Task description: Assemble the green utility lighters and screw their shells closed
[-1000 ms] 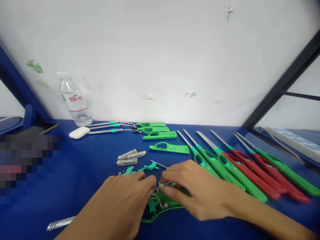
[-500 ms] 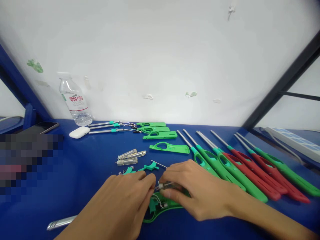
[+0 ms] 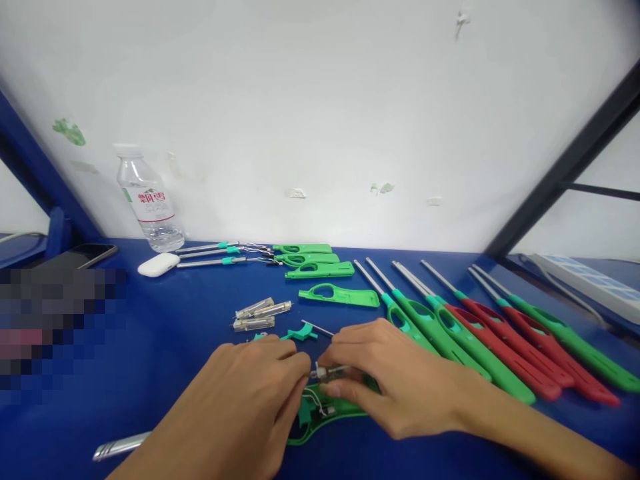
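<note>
Our right hand point(image 3: 400, 387) pinches a little clear tube point(image 3: 334, 372) (just above the green shell point(image 3: 327, 419)). Our left hand point(image 3: 245, 407) curls at its tip; we cannot tell its grip. Open blue table point(image 3: 175, 333) lies leftward.

A blue workbench point(image 3: 165, 313) is seen set against a scuffed white wall point(image 3: 320, 100), evenly lit; a dark metal post point(image 3: 565, 167) is angled up at right, and a blue frame point(image 3: 45, 180) is glimpsed at far left
</note>
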A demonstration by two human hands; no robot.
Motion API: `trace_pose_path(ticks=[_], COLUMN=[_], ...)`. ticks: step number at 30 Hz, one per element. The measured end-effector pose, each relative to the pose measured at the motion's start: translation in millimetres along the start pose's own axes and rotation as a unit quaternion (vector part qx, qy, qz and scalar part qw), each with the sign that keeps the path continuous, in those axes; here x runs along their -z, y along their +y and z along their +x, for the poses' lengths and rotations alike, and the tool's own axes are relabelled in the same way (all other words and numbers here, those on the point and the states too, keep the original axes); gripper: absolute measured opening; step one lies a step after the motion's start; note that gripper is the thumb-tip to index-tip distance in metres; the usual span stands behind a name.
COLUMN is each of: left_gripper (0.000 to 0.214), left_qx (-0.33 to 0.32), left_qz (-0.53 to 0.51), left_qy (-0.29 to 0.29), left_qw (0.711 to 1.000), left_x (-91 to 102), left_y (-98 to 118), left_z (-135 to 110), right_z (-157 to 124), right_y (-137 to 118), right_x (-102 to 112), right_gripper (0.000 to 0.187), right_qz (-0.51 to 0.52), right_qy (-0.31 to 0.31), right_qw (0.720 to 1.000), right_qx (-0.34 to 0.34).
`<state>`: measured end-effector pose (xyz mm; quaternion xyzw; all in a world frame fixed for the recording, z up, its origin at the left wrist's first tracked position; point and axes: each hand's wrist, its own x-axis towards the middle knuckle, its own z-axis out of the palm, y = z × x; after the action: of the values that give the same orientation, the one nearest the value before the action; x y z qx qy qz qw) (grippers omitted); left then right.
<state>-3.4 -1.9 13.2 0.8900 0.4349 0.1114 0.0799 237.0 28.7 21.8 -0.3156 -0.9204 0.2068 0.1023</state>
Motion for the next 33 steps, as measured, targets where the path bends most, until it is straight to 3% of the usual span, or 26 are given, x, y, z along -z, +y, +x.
trace_pose_path(ticks=[33], left_gripper=[0.032], left_qx=[0.009], left_qz=[-0.021], left_qy=[-0.004], left_qw=[1.0], left_x=[0.6], left_y=[-2.5], left_z=[1.3], right_z=[1.5], right_y=[0.0], right_x=[-3.2], right_gripper=[0.021], right_qz=[0.004], right_qy=[-0.014], right_qw=[1.0], right_qx=[0.003])
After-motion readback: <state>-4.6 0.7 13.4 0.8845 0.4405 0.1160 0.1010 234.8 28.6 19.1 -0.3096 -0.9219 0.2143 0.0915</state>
